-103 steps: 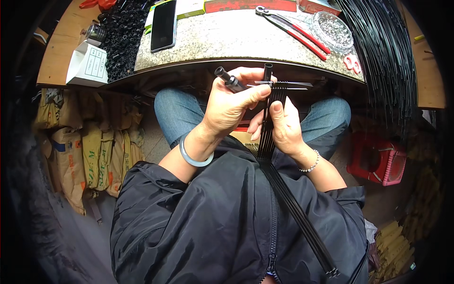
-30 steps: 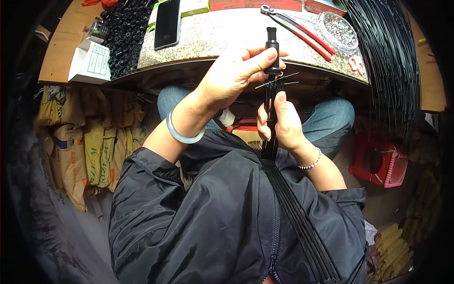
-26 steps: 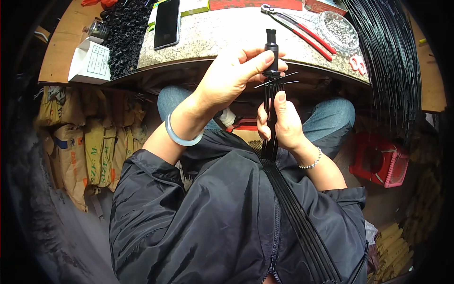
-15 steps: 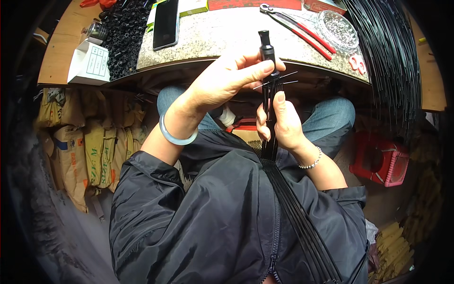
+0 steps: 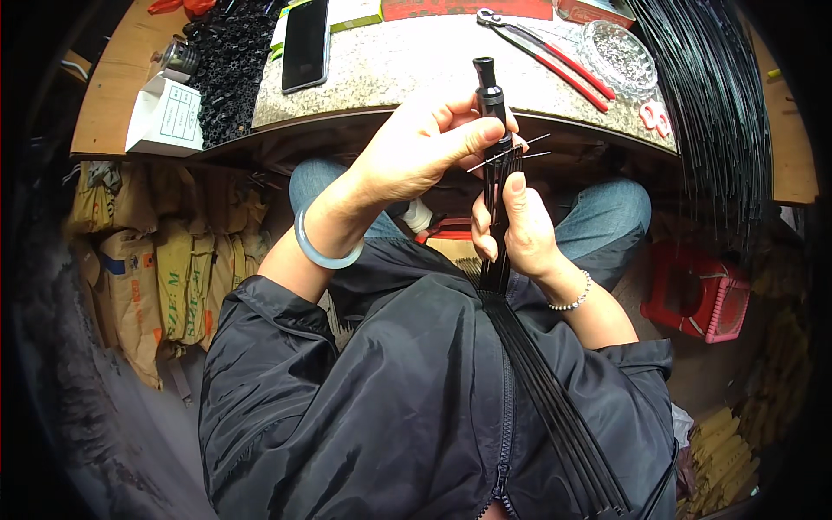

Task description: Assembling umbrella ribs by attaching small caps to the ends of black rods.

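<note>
Head view, rod bundle: black rods run from the lap up into both hands.
Left hand: fingers closed around black cylindrical fitting atop the bundle.
Right hand: clamped around the rods below.
Thin wire: crosses the bundle top.

From your hands, the phone lies on the counter at eleven o'clock, pliers and glass dish at one, the stool at four.
</note>
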Demonstrator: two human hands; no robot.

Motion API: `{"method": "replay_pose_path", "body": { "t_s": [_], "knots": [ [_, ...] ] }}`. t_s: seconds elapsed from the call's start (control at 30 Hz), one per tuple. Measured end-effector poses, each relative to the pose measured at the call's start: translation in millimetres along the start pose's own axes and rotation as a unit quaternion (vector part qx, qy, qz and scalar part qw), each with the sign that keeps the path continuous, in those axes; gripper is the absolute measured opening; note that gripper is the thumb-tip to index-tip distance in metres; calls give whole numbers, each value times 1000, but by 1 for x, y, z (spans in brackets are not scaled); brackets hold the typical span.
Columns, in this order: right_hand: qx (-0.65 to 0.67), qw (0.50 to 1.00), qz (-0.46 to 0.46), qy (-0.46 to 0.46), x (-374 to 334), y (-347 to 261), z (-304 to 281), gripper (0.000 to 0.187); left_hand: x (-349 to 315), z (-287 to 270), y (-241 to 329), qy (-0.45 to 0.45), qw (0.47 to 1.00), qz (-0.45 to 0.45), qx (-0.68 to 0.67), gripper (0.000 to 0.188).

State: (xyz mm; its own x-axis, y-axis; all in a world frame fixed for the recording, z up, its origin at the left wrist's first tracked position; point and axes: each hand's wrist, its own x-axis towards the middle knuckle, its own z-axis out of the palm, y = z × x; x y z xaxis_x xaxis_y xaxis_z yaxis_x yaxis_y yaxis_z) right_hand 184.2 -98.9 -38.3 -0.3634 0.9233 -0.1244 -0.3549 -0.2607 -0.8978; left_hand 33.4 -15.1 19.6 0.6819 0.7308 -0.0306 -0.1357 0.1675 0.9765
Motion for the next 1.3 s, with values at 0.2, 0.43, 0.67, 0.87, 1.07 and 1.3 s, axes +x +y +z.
{"method": "replay_pose_path", "body": {
  "t_s": [0.2,0.43,0.67,0.87,1.07,1.3],
  "knots": [
    [-11,1000,4,1,0,-1,-1,66,0,2,0,30,999,-17,8,20],
    [-19,1000,-3,-8,0,-1,-3,66,3,-1,1,22,999,-39,-5,20],
    [-16,1000,0,-6,1,-1,-5,65,3,-1,-3,9,1000,-11,26,23],
    [-13,1000,7,12,2,-8,1,66,3,-2,0,35,993,-65,93,25],
    [-8,1000,-1,-1,0,-1,-6,66,-6,-1,-7,-48,998,15,-30,71],
    [12,1000,-14,-4,-1,4,-8,62,-13,18,-2,52,989,10,138,39]
  ]
}}
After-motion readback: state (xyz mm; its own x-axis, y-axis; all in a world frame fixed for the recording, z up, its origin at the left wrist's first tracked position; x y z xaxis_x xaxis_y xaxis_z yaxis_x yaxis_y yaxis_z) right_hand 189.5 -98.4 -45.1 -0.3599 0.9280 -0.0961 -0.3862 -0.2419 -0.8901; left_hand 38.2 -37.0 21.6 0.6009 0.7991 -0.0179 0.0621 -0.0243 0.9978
